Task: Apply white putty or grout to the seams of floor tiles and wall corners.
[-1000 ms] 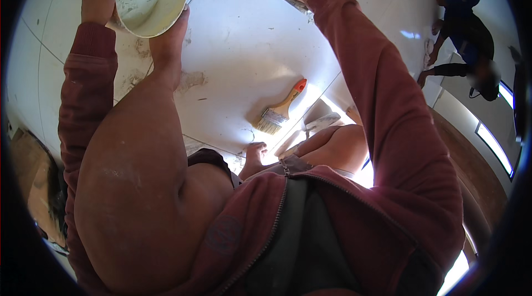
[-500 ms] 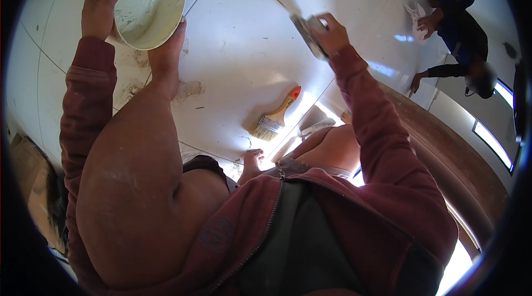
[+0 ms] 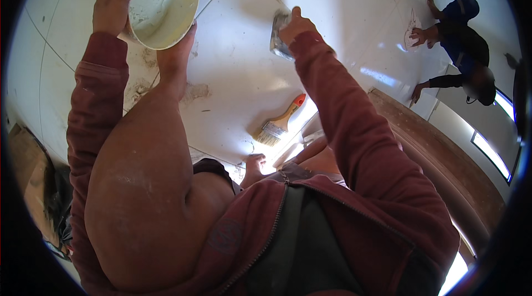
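The scraper (image 3: 280, 38) is at far centre over the white floor tiles (image 3: 233, 66), contact unclear, gripped in my right hand (image 3: 298, 27). At far left, my left hand (image 3: 113, 8) clasps the bowl (image 3: 185, 0) by its rim. I judge scraper work in hand; another stroke calls for even pressure.

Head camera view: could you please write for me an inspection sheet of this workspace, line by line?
Surface: glossy white tiled floor with dark joints; brownish smudges near the person's foot.
Job's things: round cream-coloured tub with whitish paste inside; flat grey metal scraper blade.
Clutter: flat paintbrush with pale bristles, wooden handle and orange-red tip, lying on the floor.
Hands: left hand grips the tub's left side; right hand holds the blade; contact with the floor cannot be told.
Cables: nothing seen.
Surroundings: co-worker in dark clothing at upper right.
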`<state>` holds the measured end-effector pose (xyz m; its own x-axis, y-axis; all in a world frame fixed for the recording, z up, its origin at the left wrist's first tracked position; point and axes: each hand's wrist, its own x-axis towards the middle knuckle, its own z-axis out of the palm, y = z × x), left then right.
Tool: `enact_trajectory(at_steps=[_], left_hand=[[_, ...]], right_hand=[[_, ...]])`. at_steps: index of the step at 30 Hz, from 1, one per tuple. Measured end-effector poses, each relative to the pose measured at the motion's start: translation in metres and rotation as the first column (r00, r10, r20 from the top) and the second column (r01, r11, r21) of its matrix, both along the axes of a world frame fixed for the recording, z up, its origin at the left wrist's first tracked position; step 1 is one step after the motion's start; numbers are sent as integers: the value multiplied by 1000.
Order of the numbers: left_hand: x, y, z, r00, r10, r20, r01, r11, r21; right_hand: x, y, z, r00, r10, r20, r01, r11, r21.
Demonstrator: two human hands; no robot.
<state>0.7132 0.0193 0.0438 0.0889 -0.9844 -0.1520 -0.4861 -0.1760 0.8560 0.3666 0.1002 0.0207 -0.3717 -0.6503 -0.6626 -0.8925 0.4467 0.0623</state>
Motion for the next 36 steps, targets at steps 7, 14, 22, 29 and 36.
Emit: enact_trajectory(at_steps=[7, 14, 22, 29, 36], left_hand=[[-1, -9, 5, 998, -34, -58, 37, 998, 50], [11, -12, -5, 997, -16, -77, 21, 998, 61], [-8, 8, 12, 999, -29, -22, 30, 998, 49], [-12, 3, 21, 999, -1, 53, -4, 995, 98], [6, 7, 1, 988, 95, -125, -82, 991, 106]], right_hand=[[-21, -71, 19, 875, 481, -53, -473, 826, -306], [-87, 11, 13, 785, 608, -120, -619, 769, -158], [5, 2, 43, 714, 314, 625, 92, 844, -529], [193, -78, 22, 783, 185, 594, 141, 877, -459], [129, -45, -2, -230, -401, 887, 354, 814, 460]])
